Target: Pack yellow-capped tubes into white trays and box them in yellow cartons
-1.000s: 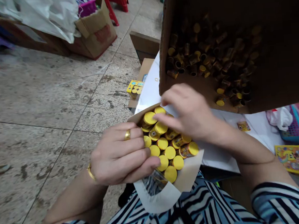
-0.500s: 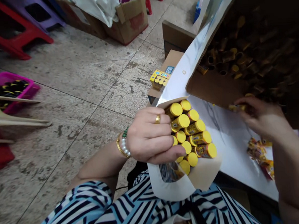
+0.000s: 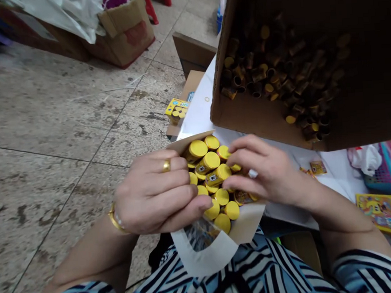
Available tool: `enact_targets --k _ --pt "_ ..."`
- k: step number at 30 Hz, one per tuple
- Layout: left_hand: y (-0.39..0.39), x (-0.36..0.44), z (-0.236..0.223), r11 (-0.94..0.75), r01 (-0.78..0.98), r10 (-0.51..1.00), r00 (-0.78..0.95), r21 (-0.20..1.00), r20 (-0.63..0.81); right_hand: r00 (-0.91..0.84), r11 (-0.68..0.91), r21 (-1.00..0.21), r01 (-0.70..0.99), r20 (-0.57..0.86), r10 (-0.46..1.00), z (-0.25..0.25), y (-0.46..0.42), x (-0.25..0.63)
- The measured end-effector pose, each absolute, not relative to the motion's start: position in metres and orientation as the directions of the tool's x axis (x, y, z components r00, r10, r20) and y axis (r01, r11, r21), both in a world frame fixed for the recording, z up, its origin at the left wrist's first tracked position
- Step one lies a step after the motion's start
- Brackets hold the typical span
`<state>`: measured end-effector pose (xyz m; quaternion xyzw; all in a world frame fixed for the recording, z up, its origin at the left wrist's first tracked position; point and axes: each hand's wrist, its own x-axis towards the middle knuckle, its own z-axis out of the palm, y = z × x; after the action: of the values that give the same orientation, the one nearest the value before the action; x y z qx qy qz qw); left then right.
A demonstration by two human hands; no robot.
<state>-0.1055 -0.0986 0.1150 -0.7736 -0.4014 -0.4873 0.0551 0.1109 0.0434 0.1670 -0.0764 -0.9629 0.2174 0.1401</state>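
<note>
A white paperboard box (image 3: 219, 255) with a cut-out window leans against my striped shirt, its mouth facing up. Several yellow-capped tubes (image 3: 211, 161) stand packed inside it. My left hand (image 3: 158, 191), with a gold ring, is closed over the box's left side, its curled fingers against the tubes. At the right side of the box is my right hand (image 3: 267, 168), its fingers bent round a yellow-capped tube among the others; part of that tube is hidden. Beyond the hands, a big brown carton (image 3: 247, 121) lies open towards me, with many loose tubes (image 3: 260, 72) inside.
The carton stands on a white table (image 3: 196, 115). Small printed packets (image 3: 317, 168) lie below it. To the right are a blue basket (image 3: 382, 180) and a yellow printed box (image 3: 377, 212). Another yellow box (image 3: 176, 111) sits left of the table, near a floor carton (image 3: 127, 30).
My right hand has come left from the big carton's edge to the tubes in the white box. My left hand keeps its hold. The view has swung to the right.
</note>
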Motion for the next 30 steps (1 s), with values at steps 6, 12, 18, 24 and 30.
enact_targets --k 6,12,18,24,30 --pt "-0.098 -0.107 0.117 -0.656 0.699 0.575 0.218 0.285 0.789 -0.703 0.658 0.259 0.707 0.168 0.691 0.183 0.162 0.182" --pt "-0.094 -0.105 0.120 -0.667 0.710 0.514 0.216 0.228 0.830 -0.698 0.713 0.424 0.558 -0.224 0.680 0.141 0.216 0.212" --pt "-0.094 -0.102 0.122 -0.629 0.744 0.553 0.226 0.224 0.802 -0.756 0.733 0.416 0.538 -0.147 0.638 0.132 0.196 0.211" --pt "-0.096 -0.104 0.120 -0.640 0.732 0.558 0.230 0.236 0.798 -0.794 0.781 0.306 0.544 -0.113 0.597 0.124 0.226 0.223" --pt "-0.097 -0.104 0.121 -0.646 0.722 0.555 0.225 0.246 0.801 -0.776 0.766 0.269 0.584 -0.090 0.624 0.145 0.198 0.203"
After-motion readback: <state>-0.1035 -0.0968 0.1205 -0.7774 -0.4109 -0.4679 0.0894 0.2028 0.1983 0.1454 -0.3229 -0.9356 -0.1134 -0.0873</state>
